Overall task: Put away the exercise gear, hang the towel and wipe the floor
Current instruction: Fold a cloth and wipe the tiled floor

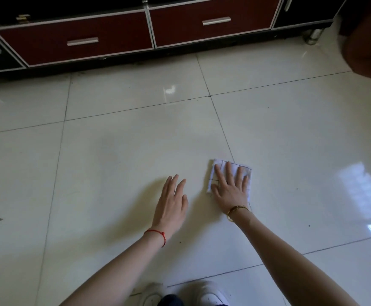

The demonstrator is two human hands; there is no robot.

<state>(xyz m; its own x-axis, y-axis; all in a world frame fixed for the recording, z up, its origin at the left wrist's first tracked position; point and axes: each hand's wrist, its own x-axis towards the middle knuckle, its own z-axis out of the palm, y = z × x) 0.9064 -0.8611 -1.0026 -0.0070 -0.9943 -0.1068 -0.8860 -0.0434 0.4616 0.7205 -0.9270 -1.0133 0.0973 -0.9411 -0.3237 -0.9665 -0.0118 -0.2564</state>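
Observation:
A small folded white cloth (245,172) with thin dark grid lines lies flat on the glossy cream tiled floor (125,155). My right hand (229,187) presses down on it with straight, spread fingers and covers most of it. A gold bracelet circles that wrist. My left hand (171,203) is held flat with straight fingers just left of the cloth, low over the tiles and apart from the cloth; whether it touches the floor I cannot tell. A red string is tied round the left wrist.
A low black cabinet with two dark red drawers (76,40) runs along the far edge of the floor. A brown rounded object (370,40) fills the upper right corner. My white shoes (211,294) show at the bottom.

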